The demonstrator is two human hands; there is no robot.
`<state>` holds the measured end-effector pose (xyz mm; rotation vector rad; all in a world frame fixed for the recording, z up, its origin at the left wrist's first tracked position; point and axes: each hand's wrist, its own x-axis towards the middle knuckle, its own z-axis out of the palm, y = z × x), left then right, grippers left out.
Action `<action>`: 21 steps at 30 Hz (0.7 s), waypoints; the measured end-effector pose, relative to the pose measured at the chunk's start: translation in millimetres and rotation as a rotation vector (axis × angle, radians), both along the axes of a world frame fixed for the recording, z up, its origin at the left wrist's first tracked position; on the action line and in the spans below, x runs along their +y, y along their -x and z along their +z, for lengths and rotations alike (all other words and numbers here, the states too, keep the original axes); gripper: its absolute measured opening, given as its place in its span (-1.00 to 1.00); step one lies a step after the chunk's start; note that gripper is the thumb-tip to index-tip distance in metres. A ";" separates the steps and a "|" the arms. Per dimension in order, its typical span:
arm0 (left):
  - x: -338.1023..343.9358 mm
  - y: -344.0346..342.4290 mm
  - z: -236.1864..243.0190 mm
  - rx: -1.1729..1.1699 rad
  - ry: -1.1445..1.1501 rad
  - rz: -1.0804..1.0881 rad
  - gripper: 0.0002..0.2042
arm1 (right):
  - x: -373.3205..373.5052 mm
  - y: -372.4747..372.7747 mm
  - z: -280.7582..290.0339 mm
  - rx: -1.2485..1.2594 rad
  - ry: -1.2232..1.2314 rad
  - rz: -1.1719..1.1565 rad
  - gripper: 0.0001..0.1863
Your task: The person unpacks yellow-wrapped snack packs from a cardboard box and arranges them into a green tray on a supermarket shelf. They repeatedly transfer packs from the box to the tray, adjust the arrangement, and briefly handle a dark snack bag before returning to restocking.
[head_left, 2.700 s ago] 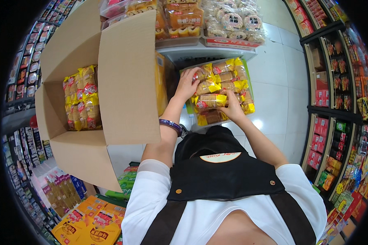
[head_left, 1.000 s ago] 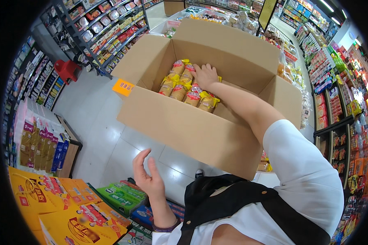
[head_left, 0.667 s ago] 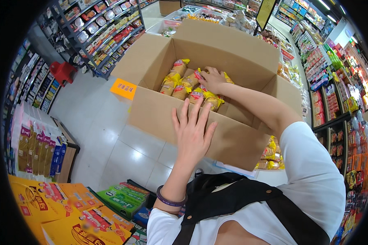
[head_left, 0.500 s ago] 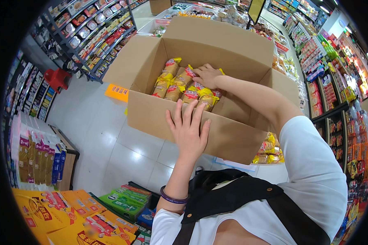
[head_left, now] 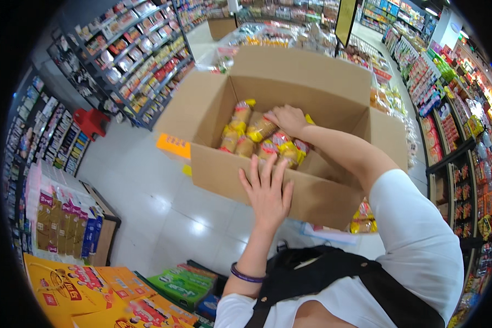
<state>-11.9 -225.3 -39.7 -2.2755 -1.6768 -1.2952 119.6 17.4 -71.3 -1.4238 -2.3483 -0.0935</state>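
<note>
An open cardboard box (head_left: 246, 174) stands in front of me with its flaps folded out. Several brown rolls in clear wrappers with yellow ends (head_left: 240, 117) lie in its left part. My right hand (head_left: 290, 120) reaches inside, fingers curled over the end of one wrapped roll (head_left: 261, 130) near the middle. Part of that roll is covered by the fingers. My left hand (head_left: 269, 197) rests on the near wall of the box, its spread fingertips hooked over the top edge. The right part of the box's inside is partly hidden by my right forearm.
More yellow-ended packets (head_left: 362, 221) show below the box's right corner. Orange-yellow cartons (head_left: 71, 290) and green packs (head_left: 183, 284) are stacked at the lower left. A red stool (head_left: 91, 123) stands on the left floor. Stocked shelves (head_left: 147, 60) rise behind; others line the right.
The view has shifted, so the box appears lower and farther right. My right fingers now curl more closely over the end of a wrapped roll. My left hand stays on the near wall.
</note>
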 end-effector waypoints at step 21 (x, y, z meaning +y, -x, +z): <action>39.7 50.9 136.4 -0.191 0.874 -0.514 -0.57 | -113.3 -237.5 212.0 0.826 0.075 0.010 -0.62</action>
